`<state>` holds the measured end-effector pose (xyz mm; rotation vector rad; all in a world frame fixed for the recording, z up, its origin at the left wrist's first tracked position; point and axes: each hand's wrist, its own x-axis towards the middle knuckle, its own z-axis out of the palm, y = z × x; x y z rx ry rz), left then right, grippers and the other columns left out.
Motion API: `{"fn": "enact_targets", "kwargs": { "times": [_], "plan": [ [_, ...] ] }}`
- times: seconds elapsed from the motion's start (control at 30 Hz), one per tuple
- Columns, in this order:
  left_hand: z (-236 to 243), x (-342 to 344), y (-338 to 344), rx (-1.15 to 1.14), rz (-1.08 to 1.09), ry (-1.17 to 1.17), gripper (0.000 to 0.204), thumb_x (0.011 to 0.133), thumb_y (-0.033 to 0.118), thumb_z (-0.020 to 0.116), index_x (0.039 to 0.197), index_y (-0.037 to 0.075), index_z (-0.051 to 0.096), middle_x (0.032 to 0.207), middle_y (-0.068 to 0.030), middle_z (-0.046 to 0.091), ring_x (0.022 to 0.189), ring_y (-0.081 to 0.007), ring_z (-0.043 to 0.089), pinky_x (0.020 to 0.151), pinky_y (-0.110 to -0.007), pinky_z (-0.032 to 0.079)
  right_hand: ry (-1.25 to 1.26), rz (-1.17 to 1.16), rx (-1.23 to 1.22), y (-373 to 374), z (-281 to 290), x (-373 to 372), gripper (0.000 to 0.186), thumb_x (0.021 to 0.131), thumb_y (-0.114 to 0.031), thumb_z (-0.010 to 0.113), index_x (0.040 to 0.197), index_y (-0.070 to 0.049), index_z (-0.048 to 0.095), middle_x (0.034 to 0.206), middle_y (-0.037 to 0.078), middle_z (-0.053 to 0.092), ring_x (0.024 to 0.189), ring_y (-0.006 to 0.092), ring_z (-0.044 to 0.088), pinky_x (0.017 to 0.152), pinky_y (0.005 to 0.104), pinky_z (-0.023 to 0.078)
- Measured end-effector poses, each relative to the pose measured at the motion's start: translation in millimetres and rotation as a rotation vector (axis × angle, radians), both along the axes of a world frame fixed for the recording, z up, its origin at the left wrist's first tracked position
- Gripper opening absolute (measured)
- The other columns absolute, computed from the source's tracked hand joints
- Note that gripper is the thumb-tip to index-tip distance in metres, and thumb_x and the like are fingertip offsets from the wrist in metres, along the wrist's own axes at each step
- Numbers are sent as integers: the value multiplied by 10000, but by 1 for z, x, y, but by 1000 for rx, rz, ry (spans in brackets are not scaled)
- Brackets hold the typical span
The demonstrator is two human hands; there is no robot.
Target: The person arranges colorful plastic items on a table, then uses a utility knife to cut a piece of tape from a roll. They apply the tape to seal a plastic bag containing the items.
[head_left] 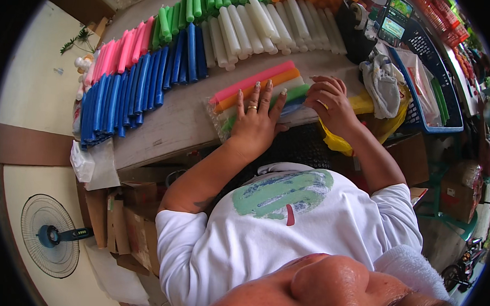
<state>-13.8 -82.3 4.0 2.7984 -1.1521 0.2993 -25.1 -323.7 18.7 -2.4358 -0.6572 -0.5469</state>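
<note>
Waxy, smooth candles in pink, orange, white and green lie bundled in a clear wrapper [258,96] at frame centre on the wooden table [170,122]. Our left hand [254,120] presses flat, fingers spread; our right hand [329,102] curls on the wrapper's end, which it hides.

A clear plastic pack of coloured sticks [258,96] lies mid-table; a lit phone screen [395,20] stands far right.
</note>
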Motion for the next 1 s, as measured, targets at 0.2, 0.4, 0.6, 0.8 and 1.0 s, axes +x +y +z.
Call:
{"fn": "enact_targets", "kwargs": {
  "times": [0.2, 0.4, 0.6, 0.8, 1.0],
  "plan": [
    [-5, 6, 0, -4, -3, -33, 797, 864, 507, 583, 1501, 136, 281, 1561, -198, 197, 1427, -399, 230, 1096, -651, 176, -33, -198, 158, -30, 40, -4, 76, 811, -44, 690, 874, -25, 651, 1083, 88, 614, 1169, 264, 526, 1013, 398, 396],
    [-7, 7, 0, -16, 4, -59, 796, 881, 515, 559, 1503, 107, 274, 1557, -180, 229, 1428, -379, 241, 1124, -611, 154, 559, -229, 15, -104, 43, -19, 142, 774, -132, 746, 804, -39, 642, 1113, 92, 577, 1160, 249, 496, 1040, 374, 335],
    [-8, 9, 0, -14, -1, -87, 779, 886, 499, 564, 1501, 111, 284, 1555, -167, 245, 1423, -372, 257, 1132, -593, 157, 382, -134, -262, -110, 30, -17, 204, 687, -161, 807, 734, -70, 631, 1057, 75, 568, 1112, 271, 511, 996, 387, 363],
    [-7, 7, 1, -9, 0, -88, 771, 888, 488, 568, 1502, 117, 285, 1556, -164, 245, 1422, -372, 261, 1134, -587, 158, 206, -193, -155, -114, -1, -21, 247, 651, -172, 835, 741, -72, 629, 1035, 74, 549, 1092, 281, 522, 961, 407, 393],
    [-7, 7, 1, -1, -3, -87, 761, 896, 479, 565, 1503, 119, 282, 1556, -164, 243, 1420, -373, 266, 1136, -586, 149, 280, -360, 103, -100, 17, -22, 360, 672, -150, 819, 937, -45, 600, 1057, 81, 528, 1104, 306, 514, 956, 373, 416]
  ]
}}
